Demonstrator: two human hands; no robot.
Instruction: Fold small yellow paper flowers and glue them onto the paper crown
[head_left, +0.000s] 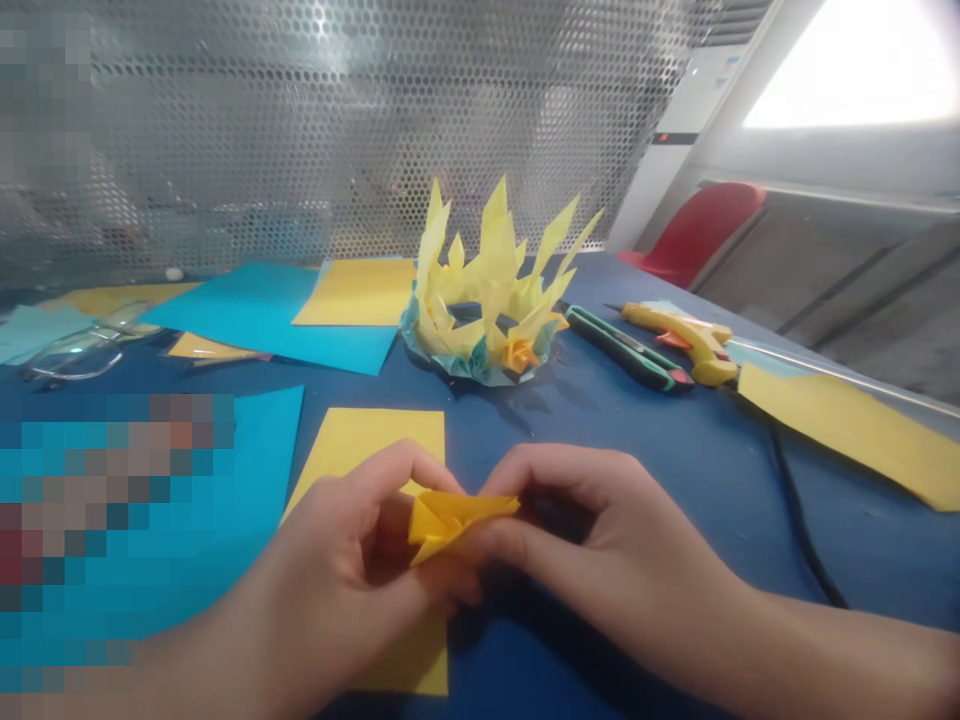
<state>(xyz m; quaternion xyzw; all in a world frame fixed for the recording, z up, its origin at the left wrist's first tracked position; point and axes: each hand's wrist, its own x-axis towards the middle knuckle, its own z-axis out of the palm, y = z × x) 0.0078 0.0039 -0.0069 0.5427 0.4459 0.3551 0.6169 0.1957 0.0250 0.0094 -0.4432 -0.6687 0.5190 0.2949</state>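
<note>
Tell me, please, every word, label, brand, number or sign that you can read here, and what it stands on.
No text is readable.
Tall white panel: bluish marks and a small orange mark, too small and blurred to read.
Yellow glue gun, green-and-black utility knife: no lettering can be made out.
Folded yellow paper piece: no print visible.

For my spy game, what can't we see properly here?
All in the head view:
- Underside of the folded orange-yellow paper: hidden by the left hand and right hand.
- Middle of the flat yellow sheet: behind the left hand.
- Part of the nearer bright-blue sheet: behind pixel blocks.
- Right end of the long yellow strip: cut by picture edge.
</note>
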